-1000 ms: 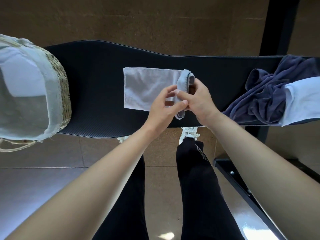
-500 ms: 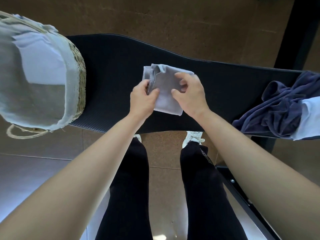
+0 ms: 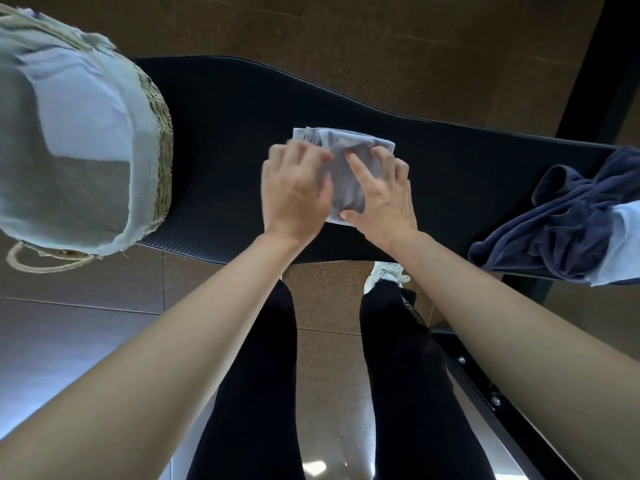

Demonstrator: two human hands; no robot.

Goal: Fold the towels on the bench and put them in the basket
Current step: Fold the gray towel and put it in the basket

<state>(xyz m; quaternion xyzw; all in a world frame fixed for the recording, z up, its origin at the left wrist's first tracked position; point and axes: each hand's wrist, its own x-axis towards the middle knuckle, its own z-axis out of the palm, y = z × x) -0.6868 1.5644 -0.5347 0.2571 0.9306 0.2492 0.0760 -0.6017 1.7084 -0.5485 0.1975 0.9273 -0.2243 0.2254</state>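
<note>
Floor: brown speckled tiles [image 3: 381, 46] run beyond the far edge of the desk and show again under the near edge, at 6 o'clock, where the person's dark-trousered legs [image 3: 398, 358] and one white shoe [image 3: 386, 273] stand.
Desk: a long black padded top [image 3: 225, 133] crosses the view from 9 o'clock to 3 o'clock, with a wavy far edge and a straight near edge.
Open room: bare black surface lies between the basket and the hands, and again between the hands and the dark pile at 3 o'clock.
Basket: a woven basket [image 3: 162, 140] with a pale cloth liner sits at 9 to 10 o'clock, hanging partly over the near edge; its loop handle [image 3: 41, 263] hangs below that edge.
Folded towel: a small pale grey towel [image 3: 346, 157] lies near the middle of the desk, bunched into a rough square with a loose fold at its far left corner.
Left hand: the left hand [image 3: 294, 192] lies palm down over the towel's left side, fingers spread and curled onto the cloth.
Right hand: the right hand [image 3: 384, 199] presses the towel's right side, forefinger stretched across the top, the other fingers curved over the far right corner.
Grip: whether either hand pinches the cloth or only presses it flat cannot be told.
Waiting pile: a crumpled navy towel [image 3: 561, 216] lies at 3 o'clock beside a light blue cloth [image 3: 623, 244], both draping over the near edge.
</note>
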